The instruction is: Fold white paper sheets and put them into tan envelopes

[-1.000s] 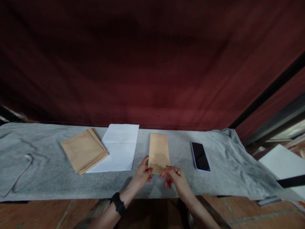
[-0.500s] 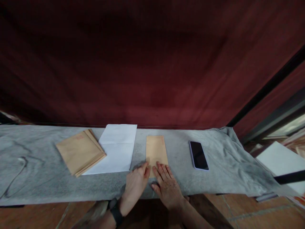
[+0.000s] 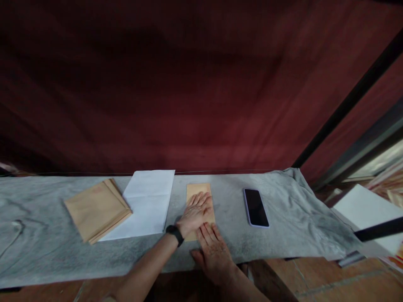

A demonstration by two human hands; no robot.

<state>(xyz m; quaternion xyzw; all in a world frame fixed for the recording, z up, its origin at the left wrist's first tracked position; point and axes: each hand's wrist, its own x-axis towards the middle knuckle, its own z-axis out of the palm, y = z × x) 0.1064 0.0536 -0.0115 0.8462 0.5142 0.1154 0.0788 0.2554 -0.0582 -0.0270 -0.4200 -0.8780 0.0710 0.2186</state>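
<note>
A brown paper envelope (image 3: 191,189) lies flat on the grey cloth, its long side pointing away from me. My left hand (image 3: 195,212) rests palm down across its middle and far part, fingers stretched out. Close behind it, my right hand (image 3: 214,249) lies with its fingers extended on the envelope's near right part, and the thumb sticks out to the left. Both hands are open and press flat without gripping. Part of the envelope is hidden under them. A black band (image 3: 175,235) circles my left wrist.
Left of the envelope, a stack of brown envelopes (image 3: 97,209) overlaps white paper sheets (image 3: 149,209). A phone (image 3: 256,207) in a pale purple case lies to the right. The grey cloth (image 3: 226,197) ends before a dark red curtain (image 3: 201,105). A cable (image 3: 17,235) lies far left.
My left hand has moved forward from the envelope's near left edge onto its middle and far part, flattening out. My right hand stays at the near end. The view has shifted slightly.
</note>
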